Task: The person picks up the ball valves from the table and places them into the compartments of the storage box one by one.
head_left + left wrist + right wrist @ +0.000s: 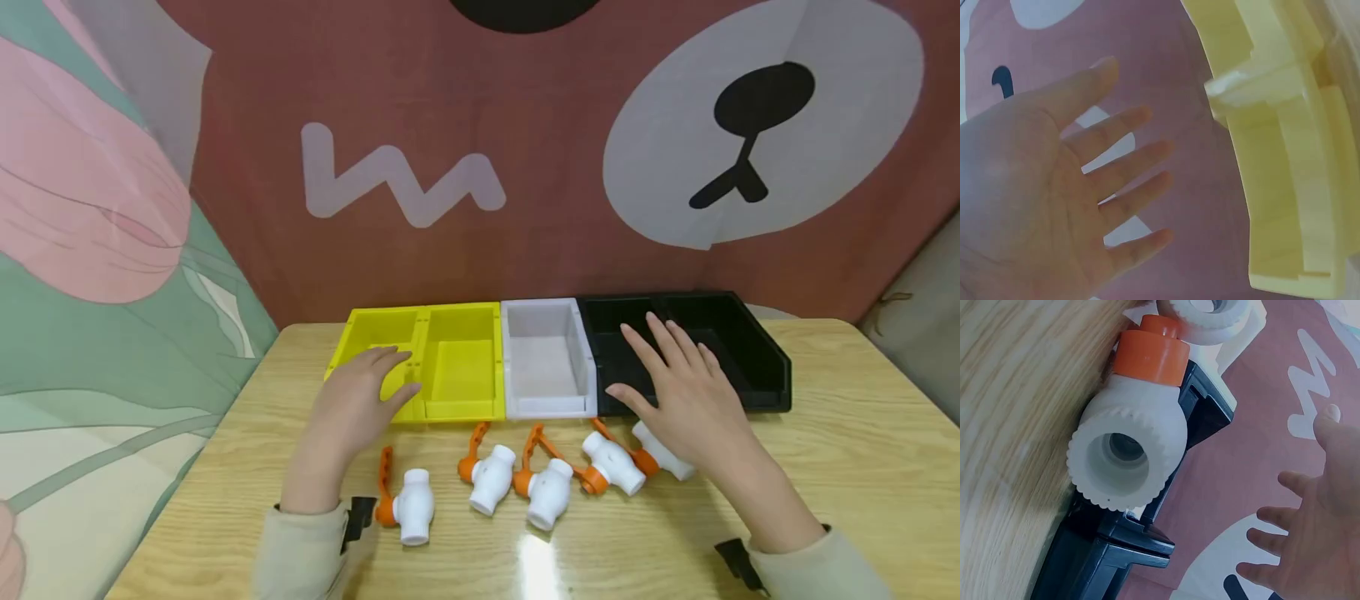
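My left hand (356, 404) hovers over the left of two yellow bins (463, 375), fingers spread and holding nothing. Over the black bins (750, 350) is my right hand (690, 408), its fingers stretched out, also holding nothing. Several white ball valves with orange lever handles lie in a loose row on the table. The leftmost valve (415, 507) is apart from the others; the rightmost valve (662, 452) lies just below my right hand and is partly hidden by it. In the right wrist view, a valve (1132, 437) shows its ribbed open end up close.
A white bin (547, 358) stands between the yellow and black bins, all joined in a row along the back of the wooden table (247, 500). Behind them hangs a brown cloth (555, 208) with a cartoon face. A patterned cloth (90, 350) covers the left side.
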`<state>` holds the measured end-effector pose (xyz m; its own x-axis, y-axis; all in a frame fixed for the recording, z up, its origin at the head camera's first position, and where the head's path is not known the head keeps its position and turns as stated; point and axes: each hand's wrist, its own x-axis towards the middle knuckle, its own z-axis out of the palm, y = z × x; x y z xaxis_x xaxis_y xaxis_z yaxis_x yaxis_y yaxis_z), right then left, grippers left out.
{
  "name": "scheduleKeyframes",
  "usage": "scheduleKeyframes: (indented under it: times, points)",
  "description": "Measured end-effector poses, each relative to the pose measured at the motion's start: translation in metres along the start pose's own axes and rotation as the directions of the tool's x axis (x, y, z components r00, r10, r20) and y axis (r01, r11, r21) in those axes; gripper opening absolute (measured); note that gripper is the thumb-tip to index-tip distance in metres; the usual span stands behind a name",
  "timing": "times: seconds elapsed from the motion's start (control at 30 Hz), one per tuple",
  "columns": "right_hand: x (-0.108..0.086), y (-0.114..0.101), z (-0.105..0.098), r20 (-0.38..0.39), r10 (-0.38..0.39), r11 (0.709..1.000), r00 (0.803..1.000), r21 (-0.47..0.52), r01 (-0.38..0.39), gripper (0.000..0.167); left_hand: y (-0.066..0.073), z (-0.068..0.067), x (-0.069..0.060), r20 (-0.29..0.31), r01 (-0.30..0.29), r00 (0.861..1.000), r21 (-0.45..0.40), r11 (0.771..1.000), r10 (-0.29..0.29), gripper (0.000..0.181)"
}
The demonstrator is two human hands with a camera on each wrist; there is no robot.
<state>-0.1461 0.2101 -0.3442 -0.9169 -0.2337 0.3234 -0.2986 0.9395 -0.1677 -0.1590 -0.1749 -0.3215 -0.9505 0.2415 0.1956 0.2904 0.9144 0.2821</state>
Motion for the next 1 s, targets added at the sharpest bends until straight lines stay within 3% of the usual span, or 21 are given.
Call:
scheduleKeyframes:
  times: [0.1, 0.3, 0.5, 0.67, 0.83, 1.0]
  points:
    - [0.003, -0.005, 0.000, -0.006, -0.002, 1.000, 1.000, 0.015, 0.002, 0.077, -0.010, -0.004, -0.002, 0.018, 0.042, 0.999, 0.006, 0.999, -0.042, 0.051]
    - [0.004, -0.009, -0.002, -0.021, 0.024, 1.000, 0.999, 0.017, -0.023, 0.077, -0.021, -0.011, -0.003, 0.146, 0.114, 0.983, -0.010, 0.993, -0.111, 0.047]
    - [-0.001, 0.001, -0.013, -0.024, 0.047, 0.999, 0.999, 0.016, -0.046, 0.075, -0.021, 0.002, 0.007, 0.220, 0.124, 0.968, -0.003, 0.992, -0.121, 0.038]
    - [0.001, 0.006, -0.019, -0.049, 0.024, 0.999, 0.998, 0.037, -0.023, 0.071, -0.021, 0.011, 0.017, 0.276, 0.122, 0.954, -0.016, 0.992, -0.113, 0.030]
    - [-0.002, 0.008, -0.018, -0.080, 0.010, 0.997, 0.997, 0.077, -0.004, 0.065, -0.024, 0.015, 0.018, 0.308, 0.136, 0.944, -0.026, 0.990, -0.121, 0.022]
    - [-0.011, 0.009, -0.013, -0.139, 0.070, 0.990, 0.988, 0.128, -0.052, 0.055, -0.030, 0.016, 0.018, 0.291, 0.144, 0.948, -0.032, 0.989, -0.129, 0.016]
